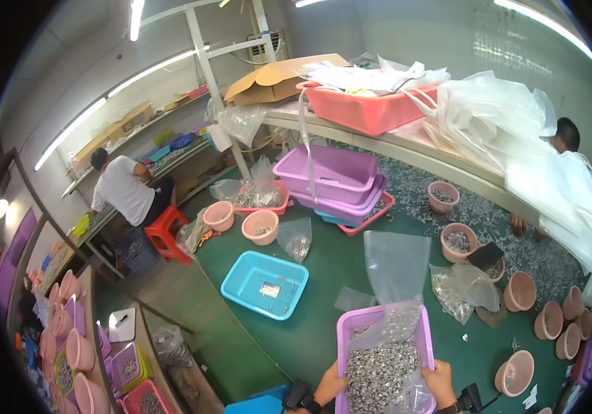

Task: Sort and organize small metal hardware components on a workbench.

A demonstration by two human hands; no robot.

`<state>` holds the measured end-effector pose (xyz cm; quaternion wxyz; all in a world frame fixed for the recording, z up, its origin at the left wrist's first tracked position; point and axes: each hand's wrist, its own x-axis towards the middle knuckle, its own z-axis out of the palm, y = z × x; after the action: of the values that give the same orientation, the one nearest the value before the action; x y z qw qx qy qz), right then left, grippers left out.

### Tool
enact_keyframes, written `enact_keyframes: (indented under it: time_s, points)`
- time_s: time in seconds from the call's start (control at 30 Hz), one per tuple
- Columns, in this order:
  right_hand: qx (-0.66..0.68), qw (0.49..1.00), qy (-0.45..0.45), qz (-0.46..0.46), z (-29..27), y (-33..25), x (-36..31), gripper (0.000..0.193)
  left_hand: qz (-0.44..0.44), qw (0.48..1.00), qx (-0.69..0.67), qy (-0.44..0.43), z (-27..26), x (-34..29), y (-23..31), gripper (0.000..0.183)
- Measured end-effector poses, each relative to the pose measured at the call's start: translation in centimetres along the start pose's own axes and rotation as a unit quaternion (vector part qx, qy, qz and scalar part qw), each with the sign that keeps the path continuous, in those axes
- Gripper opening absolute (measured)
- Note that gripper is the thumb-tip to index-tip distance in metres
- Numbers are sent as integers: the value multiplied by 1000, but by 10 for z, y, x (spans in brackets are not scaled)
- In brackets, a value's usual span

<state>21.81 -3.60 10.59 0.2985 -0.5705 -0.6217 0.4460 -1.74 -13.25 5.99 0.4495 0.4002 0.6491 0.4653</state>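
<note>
My left hand (331,383) grips the left wall of a purple plastic basin (343,339). On the opposite wall, my right hand (439,383) is closed round the rim. Many small silvery metal parts (381,366) fill the basin. A clear plastic bag (398,262) lies partly over its far end, its empty part spread flat on the green table (323,269). More clear plastic (414,390) rests on the parts near my right hand. Beyond my left hand sits a blue tray (235,295) with a small pale packet (269,290) in it.
Stacked purple basins (327,169) stand farther back. Pink bowls (519,291) of parts and filled bags (458,293) line the right. A shelf overhead carries a red basin (379,114) and plastic bags (496,110). One person (122,186) sits at the left; another (566,134) is behind the shelf.
</note>
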Motion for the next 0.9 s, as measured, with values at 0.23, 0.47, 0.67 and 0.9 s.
enact_keyframes:
  time_s: [0.23, 0.47, 0.67, 0.9]
  points:
    - [-233, 961, -25, -150, 42, -51, 126, 19, -11, 951, -290, 105, -13, 56, -7, 43]
    - [-380, 888, -62, -251, 110, -82, 264, 28, -50, 922, -325, 204, -39, 163, -7, 56]
    - [-387, 887, -122, -221, 151, -68, 344, 33, -59, 907, -329, 257, -37, 230, -24, 58]
    - [-466, 864, -146, -124, 215, -102, 375, 34, -66, 861, -347, 365, -51, 253, -8, 54]
